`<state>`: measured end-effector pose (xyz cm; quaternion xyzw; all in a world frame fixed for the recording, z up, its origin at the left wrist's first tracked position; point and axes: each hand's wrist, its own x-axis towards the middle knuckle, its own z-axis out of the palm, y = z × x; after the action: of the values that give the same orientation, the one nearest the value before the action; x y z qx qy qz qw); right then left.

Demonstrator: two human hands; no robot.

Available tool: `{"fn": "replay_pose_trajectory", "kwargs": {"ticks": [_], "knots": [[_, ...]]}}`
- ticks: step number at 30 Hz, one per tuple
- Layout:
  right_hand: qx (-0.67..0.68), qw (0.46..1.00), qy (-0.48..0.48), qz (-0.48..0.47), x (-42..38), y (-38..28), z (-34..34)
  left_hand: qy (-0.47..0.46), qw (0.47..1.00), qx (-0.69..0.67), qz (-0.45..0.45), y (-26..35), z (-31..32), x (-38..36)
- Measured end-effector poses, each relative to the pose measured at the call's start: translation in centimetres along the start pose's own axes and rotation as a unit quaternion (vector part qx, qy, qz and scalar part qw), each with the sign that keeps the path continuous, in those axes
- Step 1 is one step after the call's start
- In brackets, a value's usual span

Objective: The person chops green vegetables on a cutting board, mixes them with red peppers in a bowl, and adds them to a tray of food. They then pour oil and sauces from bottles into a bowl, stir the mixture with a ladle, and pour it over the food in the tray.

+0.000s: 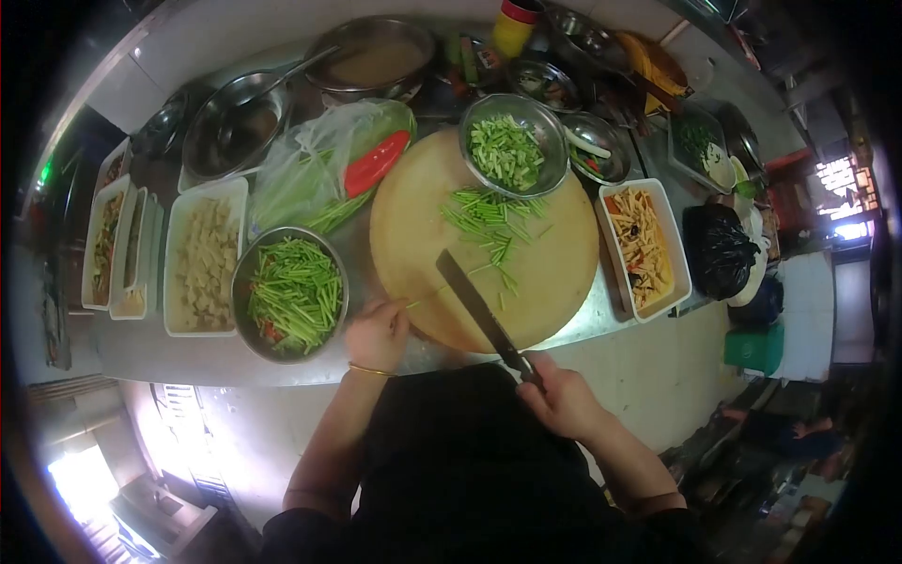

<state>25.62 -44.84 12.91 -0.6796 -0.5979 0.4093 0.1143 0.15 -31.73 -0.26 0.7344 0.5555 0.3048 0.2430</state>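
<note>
Right hand (561, 399), lower centre-right of the frame, is wrapped tight around the handle of a knife (477, 310). The blade runs diagonally up-left over the round wooden cutting board (554, 273), tip near the board's left-centre.

Left hand (378, 334), just left of the knife at the board's lower-left edge, has fingers curled narrow and pinches a thin green stem (425, 298) that lies on the board and reaches toward the blade. Gold bangle on that wrist.

Cut green stalks (489, 226) lie scattered on the upper middle of the board, apart from both hands.

Around the board, on the steel desk (160, 352):
- metal bowl (246, 282) of cut green stalks with a few red bits, lower left, just beside the left hand
- white tray of pale cubes (202, 268), left of that bowl
- more trays at the far left edge, contents unclear
- plastic bag (310, 169) with long greens and a red pepper (376, 162), upper left of the board
- steel bowl of chopped green pieces (512, 146), sitting on the board's top edge
- white tray of yellow strips (644, 246), touching the board's right side
- black bag (719, 249), right of that tray
- empty-looking pans and bowls along the top of the frame, one pan with a brownish liquid (376, 61)
</note>
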Motion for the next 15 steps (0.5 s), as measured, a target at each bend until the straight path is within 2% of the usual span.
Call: {"fn": "replay_pose_trajectory", "kwargs": {"ticks": [3, 6, 9, 11, 15], "knots": [[0.0, 1.0, -0.012, 0.004, 0.8, 0.0, 0.8, -0.001, 1.0, 0.009, 0.003, -0.5, 0.5, -0.2], [0.007, 1.0, -0.017, 0.003, 1.1, -0.2, 1.0, -0.033, 0.997, -0.026, -0.064, -0.7, 0.3, -0.4], [-0.008, 0.999, -0.037, -0.012, 0.8, -0.7, 0.5, -0.038, 0.994, -0.056, -0.083, -0.3, 0.0, -0.1], [-0.016, 0.997, -0.067, -0.017, 1.1, -0.2, 1.1, -0.028, 0.999, -0.021, -0.04, -0.7, 0.4, -0.2], [0.022, 1.0, -0.02, -0.004, 1.8, 0.8, 1.0, -0.024, 0.999, 0.04, 0.015, -0.9, 1.2, 0.7]]}}
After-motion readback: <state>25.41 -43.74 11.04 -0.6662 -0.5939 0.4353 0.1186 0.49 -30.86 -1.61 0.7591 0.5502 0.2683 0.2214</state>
